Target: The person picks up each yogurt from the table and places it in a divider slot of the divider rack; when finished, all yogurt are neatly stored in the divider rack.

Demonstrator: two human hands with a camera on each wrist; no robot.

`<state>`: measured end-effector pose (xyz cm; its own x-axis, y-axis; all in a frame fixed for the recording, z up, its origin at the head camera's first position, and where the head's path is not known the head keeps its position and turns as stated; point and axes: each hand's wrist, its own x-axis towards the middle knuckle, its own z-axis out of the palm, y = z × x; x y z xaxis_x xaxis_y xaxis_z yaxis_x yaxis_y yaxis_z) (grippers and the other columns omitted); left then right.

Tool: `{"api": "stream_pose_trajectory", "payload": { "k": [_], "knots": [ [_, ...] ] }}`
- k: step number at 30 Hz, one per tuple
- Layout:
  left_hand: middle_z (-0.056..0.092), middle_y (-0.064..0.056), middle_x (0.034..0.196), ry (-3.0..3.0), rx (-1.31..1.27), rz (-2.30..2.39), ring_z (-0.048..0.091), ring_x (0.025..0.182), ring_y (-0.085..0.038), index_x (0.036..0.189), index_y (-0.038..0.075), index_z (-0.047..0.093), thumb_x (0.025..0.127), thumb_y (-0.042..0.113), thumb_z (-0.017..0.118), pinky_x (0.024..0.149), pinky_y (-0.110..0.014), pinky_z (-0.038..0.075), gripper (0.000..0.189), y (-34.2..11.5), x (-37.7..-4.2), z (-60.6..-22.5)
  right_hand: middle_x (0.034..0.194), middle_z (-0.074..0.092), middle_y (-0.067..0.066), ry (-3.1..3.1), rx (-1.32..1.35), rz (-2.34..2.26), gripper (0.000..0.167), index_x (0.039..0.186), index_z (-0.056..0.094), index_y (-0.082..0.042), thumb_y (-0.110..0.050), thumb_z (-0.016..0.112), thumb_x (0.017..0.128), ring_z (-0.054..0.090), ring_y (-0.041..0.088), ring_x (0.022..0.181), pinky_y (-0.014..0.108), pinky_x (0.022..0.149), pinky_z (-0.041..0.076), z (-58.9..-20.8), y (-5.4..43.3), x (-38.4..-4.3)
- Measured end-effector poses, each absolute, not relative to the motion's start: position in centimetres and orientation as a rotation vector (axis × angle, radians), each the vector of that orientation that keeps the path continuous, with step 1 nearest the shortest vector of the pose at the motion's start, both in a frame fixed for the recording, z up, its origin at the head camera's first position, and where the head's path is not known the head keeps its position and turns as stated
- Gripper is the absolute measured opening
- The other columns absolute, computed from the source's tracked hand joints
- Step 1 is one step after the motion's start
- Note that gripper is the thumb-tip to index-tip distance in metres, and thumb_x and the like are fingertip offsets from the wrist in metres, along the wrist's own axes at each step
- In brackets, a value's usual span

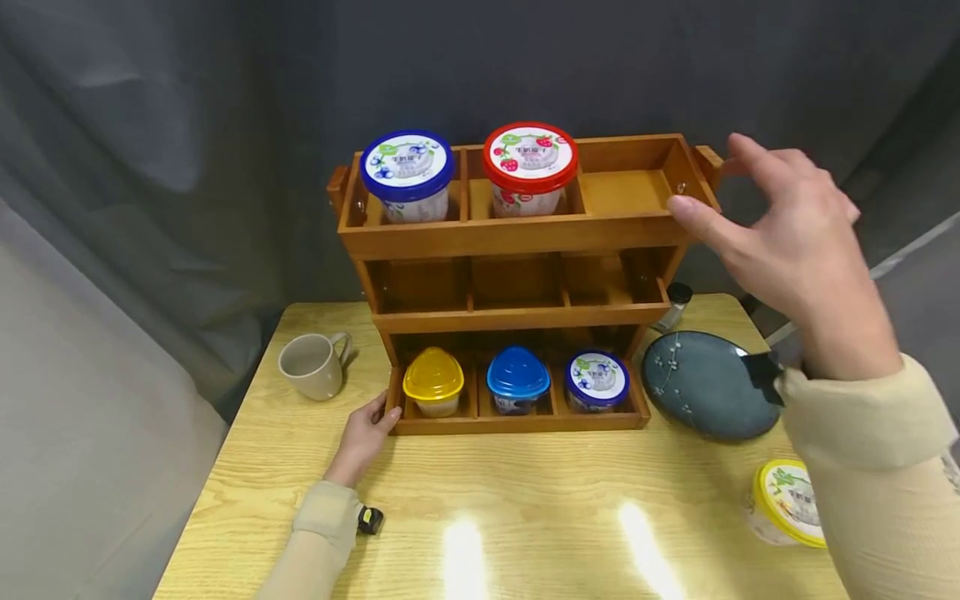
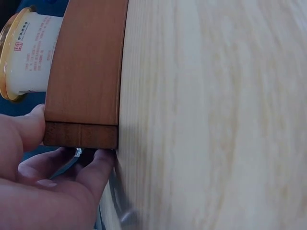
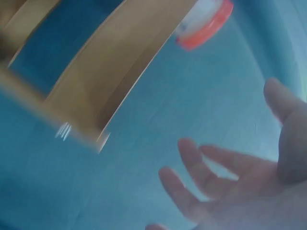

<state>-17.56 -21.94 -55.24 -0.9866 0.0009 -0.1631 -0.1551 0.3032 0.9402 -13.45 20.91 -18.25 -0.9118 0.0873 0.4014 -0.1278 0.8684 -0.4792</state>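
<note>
A three-tier wooden rack (image 1: 517,319) stands on the table. My left hand (image 1: 367,429) grips its bottom left corner; in the left wrist view the thumb lies on the near side of the wood (image 2: 84,72) and the fingers behind its end. Beside the top tier's right end, my right hand (image 1: 795,225) is raised with fingers spread and nothing in it. On the top tier sit a blue-lidded tub (image 1: 408,177) and a red-lidded tub (image 1: 530,168). The bottom tier holds a yellow-domed cup (image 1: 434,382), a blue-domed cup (image 1: 518,380) and a smaller blue-lidded tub (image 1: 597,380).
A beige mug (image 1: 312,367) stands left of the rack. To the right lie a dark oval plate (image 1: 705,387) and a small black-capped jar (image 1: 673,307). A yellow-lidded tub (image 1: 787,502) is at the table's right, partly behind my right sleeve. Grey curtain hangs behind.
</note>
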Motion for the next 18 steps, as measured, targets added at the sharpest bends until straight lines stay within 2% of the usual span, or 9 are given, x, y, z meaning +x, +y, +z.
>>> {"api": "stream_pose_trajectory", "payload": {
  "k": [3, 10, 15, 18],
  "knots": [
    [0.046, -0.023, 0.146, 2.431, -0.156, 1.77, 0.047, 0.132, -0.033, 0.15, -0.001, 0.038, 0.102, 0.018, 0.058, 0.106, -0.042, 0.043, 0.055, -21.9, -17.5, -55.0, 0.148, 0.041, 0.023, -2.638, -0.014, 0.7, 0.074, 0.156, 0.033, -0.012, -0.043, 0.063, 0.096, 0.025, 0.046, 0.14, 0.066, 0.115, 0.005, -19.9, 23.9, -11.6],
    [0.041, -0.021, 0.15, 2.39, -0.176, 1.787, 0.041, 0.137, -0.031, 0.152, 0.001, 0.036, 0.103, 0.02, 0.057, 0.109, -0.04, 0.04, 0.057, -21.9, -17.7, -54.9, 0.146, 0.04, 0.028, -2.672, -0.157, 0.708, 0.07, 0.154, 0.036, -0.011, -0.035, 0.066, 0.096, 0.029, 0.052, 0.135, 0.071, 0.107, 0.021, -28.3, 30.5, -7.4],
    [0.039, -0.02, 0.152, 2.358, -0.197, 1.796, 0.039, 0.138, -0.03, 0.153, 0.002, 0.034, 0.103, 0.023, 0.057, 0.11, -0.039, 0.039, 0.059, -22.0, -17.8, -55.3, 0.145, 0.036, 0.036, -2.669, -0.275, 0.684, 0.073, 0.153, 0.035, -0.005, -0.034, 0.069, 0.095, 0.025, 0.058, 0.135, 0.074, 0.107, 0.018, -36.2, 34.8, -4.3],
    [0.039, -0.02, 0.152, 2.349, -0.201, 1.787, 0.039, 0.138, -0.03, 0.153, 0.002, 0.034, 0.102, 0.024, 0.057, 0.11, -0.039, 0.039, 0.06, -21.9, -17.7, -55.4, 0.146, 0.031, 0.04, -2.672, -0.281, 0.73, 0.079, 0.153, 0.033, -0.002, -0.027, 0.074, 0.091, 0.019, 0.061, 0.136, 0.076, 0.107, 0.013, -40.4, 37.1, -2.0]
  ]
}}
